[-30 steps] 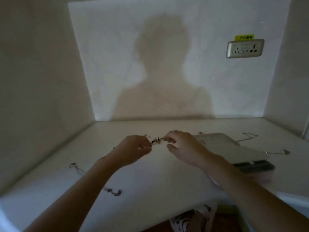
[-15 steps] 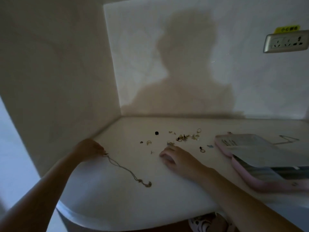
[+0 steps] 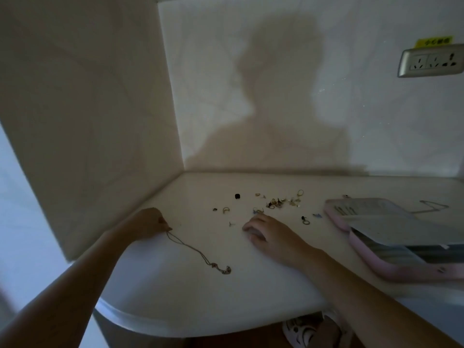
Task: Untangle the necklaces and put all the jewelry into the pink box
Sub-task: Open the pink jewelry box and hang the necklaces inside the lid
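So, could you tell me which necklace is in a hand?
The long chain at near left, pinched by the left hand; the other necklace lies untouched behind the pink box.

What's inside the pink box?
A few small pieces lie in the pink box near its far left corner; a pale panel covers the rest, hiding whatever is beneath.

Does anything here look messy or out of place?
Yes. Small rings and earrings lie scattered loose across the table, outside the pink box. One necklace, pinched by the left hand, trails toward the table's front edge, and another chain lies behind the box.
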{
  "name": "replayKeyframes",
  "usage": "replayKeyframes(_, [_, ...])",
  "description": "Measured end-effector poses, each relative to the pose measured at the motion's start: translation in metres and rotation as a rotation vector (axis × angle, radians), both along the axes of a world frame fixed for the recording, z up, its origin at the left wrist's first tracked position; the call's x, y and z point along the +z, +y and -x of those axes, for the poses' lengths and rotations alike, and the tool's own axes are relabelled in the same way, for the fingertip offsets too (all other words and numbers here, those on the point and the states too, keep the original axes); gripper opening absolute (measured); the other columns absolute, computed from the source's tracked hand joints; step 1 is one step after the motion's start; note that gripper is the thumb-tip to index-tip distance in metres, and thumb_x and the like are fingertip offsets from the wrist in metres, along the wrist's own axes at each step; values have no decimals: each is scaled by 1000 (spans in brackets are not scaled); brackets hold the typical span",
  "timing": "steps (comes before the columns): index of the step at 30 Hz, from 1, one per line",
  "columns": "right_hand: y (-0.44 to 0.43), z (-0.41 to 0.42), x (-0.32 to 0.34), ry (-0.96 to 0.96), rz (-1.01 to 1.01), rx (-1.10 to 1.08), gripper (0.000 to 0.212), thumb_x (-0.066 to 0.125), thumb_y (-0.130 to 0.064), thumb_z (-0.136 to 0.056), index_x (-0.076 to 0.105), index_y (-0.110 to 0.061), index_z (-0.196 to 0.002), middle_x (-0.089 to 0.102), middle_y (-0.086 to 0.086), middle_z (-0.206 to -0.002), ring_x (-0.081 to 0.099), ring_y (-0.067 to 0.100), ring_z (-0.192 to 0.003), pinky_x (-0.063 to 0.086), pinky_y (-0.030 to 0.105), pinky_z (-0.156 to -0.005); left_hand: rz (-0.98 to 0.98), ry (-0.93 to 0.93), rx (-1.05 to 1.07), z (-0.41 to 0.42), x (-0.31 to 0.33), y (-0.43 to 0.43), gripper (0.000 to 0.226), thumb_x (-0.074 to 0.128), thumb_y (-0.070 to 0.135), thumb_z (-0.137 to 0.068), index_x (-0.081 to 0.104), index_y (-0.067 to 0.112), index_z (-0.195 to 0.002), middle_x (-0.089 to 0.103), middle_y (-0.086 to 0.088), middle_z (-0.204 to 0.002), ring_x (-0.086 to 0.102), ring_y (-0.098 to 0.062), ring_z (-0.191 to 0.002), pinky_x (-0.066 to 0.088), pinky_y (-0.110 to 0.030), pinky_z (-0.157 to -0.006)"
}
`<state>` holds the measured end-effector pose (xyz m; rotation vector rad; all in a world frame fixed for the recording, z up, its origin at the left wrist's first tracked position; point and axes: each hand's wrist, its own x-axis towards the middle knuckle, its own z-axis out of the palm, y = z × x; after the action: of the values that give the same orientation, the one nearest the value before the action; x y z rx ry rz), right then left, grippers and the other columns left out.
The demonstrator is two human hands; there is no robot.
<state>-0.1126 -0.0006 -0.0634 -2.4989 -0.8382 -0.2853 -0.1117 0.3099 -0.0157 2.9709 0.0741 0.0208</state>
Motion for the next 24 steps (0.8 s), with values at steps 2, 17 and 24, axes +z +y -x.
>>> replayKeyframes(2, [0,-1,-1,41,-30,-1,27,48,-23,-98,60,-17,-121,52,-6,-126,46,9,-122,36,18,-93,170,-55,-23,2,1,-9,16,57,20,-93,58,10,-81,60,-6,-86,56,-22,-80,42,-27,-69])
replayKeyframes(17, [-8,33,84,493,-773,167,15,75,-26,-75,77,-18,-87,74,7,-89,65,17,-87,49,38,-92,620,-86,-550,40,83,-128,4,65,13,-88,67,14,-85,69,5,-69,64,-3,-67,51,-16,-68])
replayKeyframes(24, [-27,38,108,375,-671,74,3,76,-16,-79,76,-16,-76,72,2,-71,59,3,-61,41,18,-66,582,-106,-598,38,101,-145,6,63,13,-89,67,14,-85,70,2,-75,66,-6,-71,54,-20,-74])
